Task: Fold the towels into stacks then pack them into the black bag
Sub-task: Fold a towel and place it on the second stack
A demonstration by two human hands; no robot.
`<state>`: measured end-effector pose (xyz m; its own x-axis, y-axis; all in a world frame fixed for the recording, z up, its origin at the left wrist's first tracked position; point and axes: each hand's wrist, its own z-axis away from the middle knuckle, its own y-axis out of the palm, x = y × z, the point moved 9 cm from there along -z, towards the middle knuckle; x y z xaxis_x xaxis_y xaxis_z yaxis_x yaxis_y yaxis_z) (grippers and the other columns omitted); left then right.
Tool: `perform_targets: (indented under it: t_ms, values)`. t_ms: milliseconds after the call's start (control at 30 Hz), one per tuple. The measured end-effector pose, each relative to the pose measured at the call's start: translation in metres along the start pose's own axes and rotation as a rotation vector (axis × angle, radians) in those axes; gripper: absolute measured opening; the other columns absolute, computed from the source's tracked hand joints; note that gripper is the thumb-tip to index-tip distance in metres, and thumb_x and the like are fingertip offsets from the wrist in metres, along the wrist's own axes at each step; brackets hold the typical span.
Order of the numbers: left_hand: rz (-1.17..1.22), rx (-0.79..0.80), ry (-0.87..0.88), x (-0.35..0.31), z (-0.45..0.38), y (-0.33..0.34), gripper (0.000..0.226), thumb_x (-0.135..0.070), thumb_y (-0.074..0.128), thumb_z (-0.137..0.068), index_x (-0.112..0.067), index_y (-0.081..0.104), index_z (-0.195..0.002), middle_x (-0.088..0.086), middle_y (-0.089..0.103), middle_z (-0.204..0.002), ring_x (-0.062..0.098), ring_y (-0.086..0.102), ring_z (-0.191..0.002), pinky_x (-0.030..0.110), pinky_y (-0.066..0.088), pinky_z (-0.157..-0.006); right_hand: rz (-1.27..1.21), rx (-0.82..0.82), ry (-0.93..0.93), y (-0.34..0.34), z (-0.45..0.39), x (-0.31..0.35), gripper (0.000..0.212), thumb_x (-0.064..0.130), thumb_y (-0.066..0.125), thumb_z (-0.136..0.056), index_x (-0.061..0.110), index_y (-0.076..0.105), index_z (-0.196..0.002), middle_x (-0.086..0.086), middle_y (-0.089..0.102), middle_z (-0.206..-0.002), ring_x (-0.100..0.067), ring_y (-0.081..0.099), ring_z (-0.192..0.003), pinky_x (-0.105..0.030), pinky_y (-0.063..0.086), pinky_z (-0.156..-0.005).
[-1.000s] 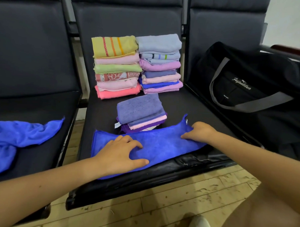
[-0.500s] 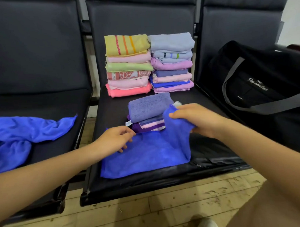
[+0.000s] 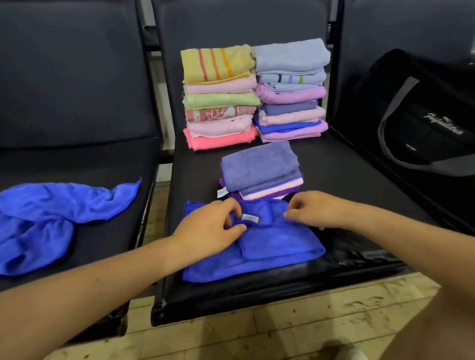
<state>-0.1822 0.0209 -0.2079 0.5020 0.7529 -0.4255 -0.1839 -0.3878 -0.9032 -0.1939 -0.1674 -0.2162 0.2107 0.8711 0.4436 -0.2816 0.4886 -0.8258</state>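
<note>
Where the left seat (image 3: 70, 160) meets the view's edge, an unfolded blue towel (image 3: 41, 221) lies crumpled on the cushion. The left hand (image 3: 210, 230) rests on the left part of a second blue towel (image 3: 255, 250), which lies at the front of the middle seat (image 3: 339, 167); its thumb and fingers are curled and pinch the cloth beside a small white label (image 3: 250, 218). This towel is folded over itself, with the upper layer covering the right portion. The right hand (image 3: 313, 209) holds the far edge of the same towel, fingers curled onto the fabric. Just behind the hands sits a short stack (image 3: 258, 172) of folded towels, topped by a slate-blue one. At the rear of the middle seat stand two taller stacks, touching each other: the left stack (image 3: 220, 98) has a yellow striped towel on top, the right stack (image 3: 290, 87) a pale blue one. The black bag (image 3: 427, 113), with grey straps, stands on the right seat, well apart from the towel being folded.
</note>
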Motion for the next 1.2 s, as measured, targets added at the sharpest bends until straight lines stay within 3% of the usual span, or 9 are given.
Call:
perform_targets:
  t_ms: [133, 300, 467, 567, 767, 933, 1033, 1100, 1200]
  values:
    - [-0.147, 0.065, 0.139, -0.015, -0.004, 0.011, 0.021, -0.043, 0.054, -0.091, -0.037, 0.054, -0.111, -0.012, 0.046, -0.097, 0.009, 0.055, -0.086, 0.036, 0.050, -0.075, 0.005, 0.017, 0.068, 0.004, -0.002, -0.012, 0.037, 0.048, 0.068, -0.082, 0.011, 0.062, -0.087, -0.008, 0.061, -0.081, -0.019, 0.053, -0.065, -0.022, 0.040, -0.049]
    - [-0.276, 0.139, 0.103, -0.012, -0.015, 0.022, 0.041, -0.046, 0.041, -0.096, -0.037, 0.047, -0.135, -0.012, 0.037, -0.087, 0.016, 0.055, -0.096, 0.035, 0.049, -0.075, -0.110, 0.060, 0.116, 0.007, 0.002, -0.015, 0.038, 0.040, 0.075, -0.078, 0.016, 0.052, -0.061, 0.003, 0.043, -0.057, -0.013, 0.039, -0.053, -0.023, 0.028, -0.047]
    - [-0.230, 0.097, 0.069, -0.013, -0.017, 0.019, 0.038, -0.044, 0.045, -0.095, -0.021, 0.057, -0.123, -0.010, 0.045, -0.084, 0.016, 0.056, -0.091, 0.033, 0.047, -0.074, -0.631, 0.134, 0.082, 0.009, 0.006, -0.004, 0.015, 0.013, 0.071, -0.076, 0.010, 0.064, -0.089, -0.012, 0.060, -0.085, -0.022, 0.057, -0.078, -0.029, 0.046, -0.069]
    - [-0.135, 0.057, 0.026, -0.008, -0.013, 0.012, 0.031, -0.042, 0.050, -0.093, -0.020, 0.066, -0.108, -0.011, 0.055, -0.076, 0.013, 0.058, -0.083, 0.031, 0.049, -0.074, -0.849, 0.106, 0.039, -0.001, 0.013, 0.006, 0.007, 0.002, 0.062, -0.081, 0.007, 0.064, -0.077, -0.011, 0.069, -0.078, -0.020, 0.066, -0.067, -0.025, 0.052, -0.062]
    - [0.024, 0.002, -0.098, 0.014, 0.000, -0.009, 0.013, -0.030, 0.057, -0.091, -0.026, 0.069, -0.096, -0.015, 0.060, -0.072, 0.004, 0.057, -0.069, 0.022, 0.046, -0.067, -0.889, 0.066, -0.056, -0.015, 0.025, 0.031, 0.007, 0.011, 0.062, -0.087, 0.005, 0.065, -0.088, -0.007, 0.070, -0.081, -0.014, 0.066, -0.068, -0.021, 0.050, -0.057]
    - [0.551, -0.095, -0.402, 0.056, 0.014, -0.021, 0.029, -0.012, 0.041, -0.099, -0.017, 0.066, -0.086, 0.003, 0.061, -0.074, 0.016, 0.054, -0.059, 0.018, 0.047, -0.046, -0.896, 0.112, -0.108, 0.002, 0.028, 0.070, 0.013, 0.014, 0.060, -0.091, 0.008, 0.060, -0.079, -0.004, 0.061, -0.070, -0.010, 0.059, -0.057, -0.016, 0.043, -0.048]
    - [0.735, -0.113, -0.536, 0.068, 0.022, -0.018, 0.032, -0.012, 0.035, -0.101, -0.008, 0.063, -0.086, 0.011, 0.062, -0.074, 0.019, 0.052, -0.055, 0.016, 0.045, -0.041, -0.835, 0.265, -0.201, 0.033, 0.028, 0.099, 0.014, 0.019, 0.056, -0.095, 0.013, 0.061, -0.083, -0.001, 0.057, -0.070, -0.011, 0.050, -0.061, -0.022, 0.039, -0.058]
    - [0.734, -0.120, -0.552, 0.069, 0.023, -0.018, 0.029, -0.016, 0.038, -0.102, -0.008, 0.062, -0.090, 0.011, 0.062, -0.075, 0.018, 0.053, -0.055, 0.017, 0.044, -0.041, -0.768, 0.413, -0.248, 0.056, 0.035, 0.111, 0.016, 0.019, 0.051, -0.097, 0.011, 0.064, -0.100, -0.004, 0.061, -0.078, -0.012, 0.054, -0.069, -0.021, 0.044, -0.064]
    - [0.508, -0.076, -0.493, 0.064, 0.020, -0.020, 0.019, -0.024, 0.047, -0.099, -0.015, 0.062, -0.094, 0.004, 0.062, -0.078, 0.014, 0.054, -0.058, 0.019, 0.044, -0.043, -0.763, 0.320, -0.253, 0.056, 0.032, 0.107, 0.020, 0.010, 0.048, -0.095, 0.008, 0.067, -0.098, -0.005, 0.060, -0.074, -0.013, 0.053, -0.065, -0.019, 0.045, -0.060]
